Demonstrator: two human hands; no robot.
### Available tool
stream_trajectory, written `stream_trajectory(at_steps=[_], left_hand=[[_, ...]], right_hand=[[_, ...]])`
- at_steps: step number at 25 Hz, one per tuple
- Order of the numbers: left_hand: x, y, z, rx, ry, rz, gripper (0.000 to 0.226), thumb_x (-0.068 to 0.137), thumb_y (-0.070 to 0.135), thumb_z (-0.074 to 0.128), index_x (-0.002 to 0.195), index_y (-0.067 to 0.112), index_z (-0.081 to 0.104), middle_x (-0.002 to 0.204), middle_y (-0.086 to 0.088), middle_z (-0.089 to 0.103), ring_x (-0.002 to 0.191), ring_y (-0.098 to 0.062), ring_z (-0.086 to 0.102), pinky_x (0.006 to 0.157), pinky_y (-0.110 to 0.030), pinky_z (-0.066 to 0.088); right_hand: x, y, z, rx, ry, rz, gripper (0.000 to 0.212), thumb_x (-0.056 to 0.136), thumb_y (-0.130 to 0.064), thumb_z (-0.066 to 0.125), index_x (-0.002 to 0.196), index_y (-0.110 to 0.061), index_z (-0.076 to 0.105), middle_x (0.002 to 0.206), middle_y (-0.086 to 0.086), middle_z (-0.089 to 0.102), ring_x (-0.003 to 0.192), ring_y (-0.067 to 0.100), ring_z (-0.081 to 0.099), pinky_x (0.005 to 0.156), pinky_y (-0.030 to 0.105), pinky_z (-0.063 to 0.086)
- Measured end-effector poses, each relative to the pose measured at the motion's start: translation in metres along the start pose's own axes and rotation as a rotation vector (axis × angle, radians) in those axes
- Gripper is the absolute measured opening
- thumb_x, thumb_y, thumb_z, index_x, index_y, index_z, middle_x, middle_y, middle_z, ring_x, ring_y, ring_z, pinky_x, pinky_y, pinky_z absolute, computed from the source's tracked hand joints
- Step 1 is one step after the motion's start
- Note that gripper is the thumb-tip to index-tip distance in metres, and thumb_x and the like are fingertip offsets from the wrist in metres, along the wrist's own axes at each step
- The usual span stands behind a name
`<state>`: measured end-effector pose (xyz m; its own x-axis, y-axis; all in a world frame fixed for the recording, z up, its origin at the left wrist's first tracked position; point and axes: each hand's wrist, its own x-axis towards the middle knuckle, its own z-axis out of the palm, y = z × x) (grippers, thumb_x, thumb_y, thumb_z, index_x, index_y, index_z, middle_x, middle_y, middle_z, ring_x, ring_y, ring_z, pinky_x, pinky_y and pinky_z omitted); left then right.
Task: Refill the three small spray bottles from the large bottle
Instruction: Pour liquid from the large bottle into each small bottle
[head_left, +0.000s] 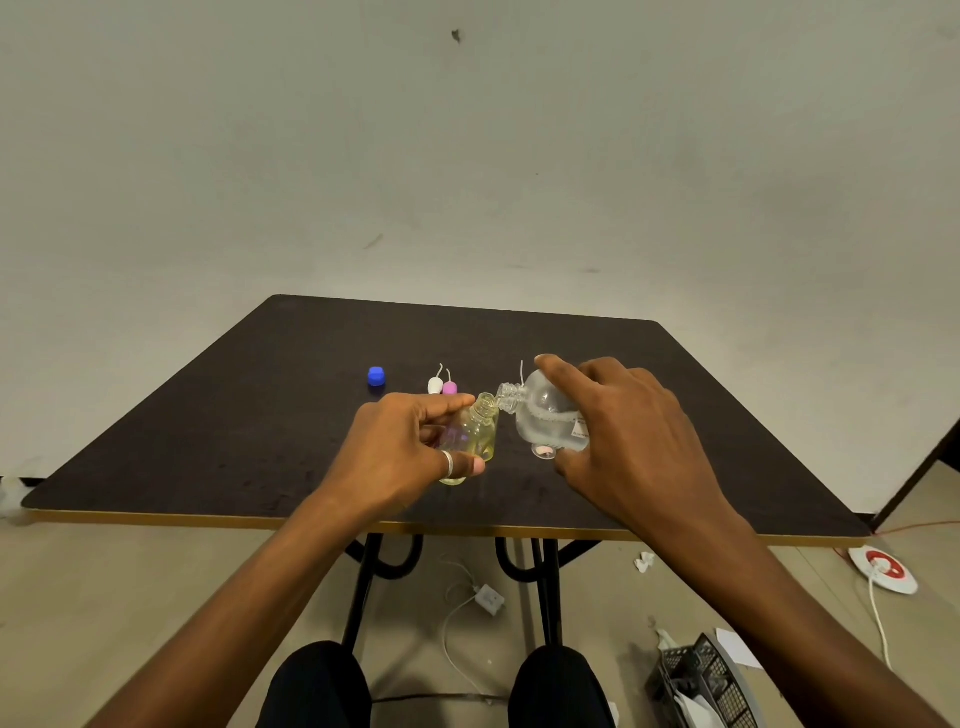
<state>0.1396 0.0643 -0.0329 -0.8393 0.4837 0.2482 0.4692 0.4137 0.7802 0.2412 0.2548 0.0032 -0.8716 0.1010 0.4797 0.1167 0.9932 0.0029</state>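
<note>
Plainly the pour itself is the step in hand. The left hand (410, 447) is curled round a small bottle (475, 439), thumb near its base and fingers along the far side. It holds the bottle just above the table (260, 415), tipped to the right with its open mouth up. The right hand (623, 431) wraps over the large bottle (545, 415) from above, fingers closed on its body. That bottle is tipped to the left so that its neck meets the small bottle's mouth; the two rims touch or very nearly do. Clear liquid lies in the lower part of the large bottle. The small bottle looks yellowish, and I cannot tell how full it is.

Farther back on the table lie a blue cap (376, 376), probably the large bottle's, and a white top (435, 385) and a pink top (450, 387) side by side, each with a thin tube pointing up. Another thin tube shows just behind the large bottle, its head hidden. A small clear round thing (544, 452) peeps out under the large bottle, perhaps another small bottle; I cannot be sure.

How many of the three are filled cannot be read from this view. The next move, as I judge it, calls for a slow, steady tilt with the rims kept together, since both mouths are narrow and a spill is likely. The large bottle should be righted before the small one brims.
</note>
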Motion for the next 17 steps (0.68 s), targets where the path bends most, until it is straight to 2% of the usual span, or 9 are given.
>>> stream_trajectory(at_steps=[4,10,17], left_hand=[[0.0000,-0.0002,-0.0002,0.000,-0.004,-0.002,0.072,0.067,0.023,0.088,0.134,0.027,0.059,0.124,0.006,0.069,0.106,-0.002,0.067,0.085,-0.011,0.048],[0.0000,0.0005,-0.0004,-0.007,0.000,0.003,0.072,0.068,0.023,0.088,0.133,0.027,0.059,0.123,0.006,0.070,0.105,-0.002,0.067,0.090,-0.016,0.050],[0.0000,-0.0016,-0.0008,0.000,-0.003,0.010,0.072,0.067,0.022,0.088,0.132,0.026,0.060,0.122,0.006,0.070,0.102,0.000,0.067,0.076,0.000,0.044]], right_hand=[[0.0002,-0.0002,0.0003,0.004,-0.001,-0.001,0.082,0.078,-0.035,0.074,0.146,-0.039,0.029,0.131,-0.002,0.054,0.113,0.022,0.052,0.090,0.036,0.048],[0.0006,-0.0003,0.0001,0.001,0.002,-0.001,0.083,0.078,-0.035,0.075,0.147,-0.039,0.029,0.131,-0.002,0.054,0.114,0.023,0.052,0.090,0.037,0.048],[0.0011,0.0004,0.0023,0.000,0.003,-0.001,0.084,0.077,-0.036,0.076,0.146,-0.038,0.029,0.132,-0.001,0.054,0.115,0.024,0.052,0.092,0.038,0.048]])
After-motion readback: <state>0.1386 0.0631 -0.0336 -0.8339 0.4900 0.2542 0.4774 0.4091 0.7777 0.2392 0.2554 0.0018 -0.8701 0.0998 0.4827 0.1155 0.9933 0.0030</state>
